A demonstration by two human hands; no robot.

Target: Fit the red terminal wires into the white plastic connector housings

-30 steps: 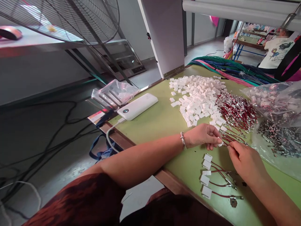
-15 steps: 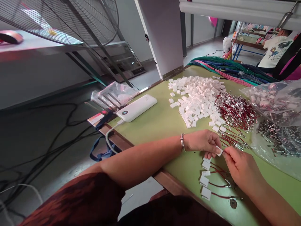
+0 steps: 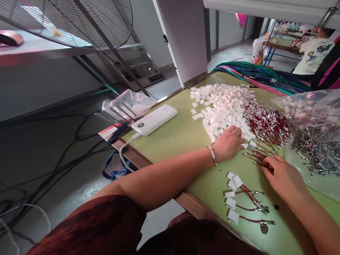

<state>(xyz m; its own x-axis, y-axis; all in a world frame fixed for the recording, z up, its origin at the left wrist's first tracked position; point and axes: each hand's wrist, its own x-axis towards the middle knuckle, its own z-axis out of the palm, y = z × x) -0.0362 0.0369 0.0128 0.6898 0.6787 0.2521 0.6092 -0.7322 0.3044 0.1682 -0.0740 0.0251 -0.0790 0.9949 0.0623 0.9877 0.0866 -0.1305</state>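
My left hand [image 3: 228,144] reaches over the near edge of a pile of white plastic connector housings [image 3: 225,95], fingers bent down and thumb apart by a loose housing. Its fingertips are partly hidden. My right hand [image 3: 283,173] is at a small row of short red wires [image 3: 256,156] with metal terminals, thumb and forefinger apart beside the wire ends. Nearer the table's front edge lie several white housings with red wires attached [image 3: 233,216], loosely lined up. Behind the row is a heap of red wires with terminals [image 3: 267,124].
A white power bank [image 3: 155,120] with a cable lies on the left of the green table. Clear plastic bags of parts [image 3: 313,113] lie at the right. Green, blue and pink cable bundles [image 3: 255,74] stretch across the back. A person [image 3: 313,56] sits beyond; a large fan [image 3: 79,21] stands left.
The white housing with its wire has been let go onto the finished-looking row near the front. My left hand has moved up to the housing pile, my right hand up to the loose wires.
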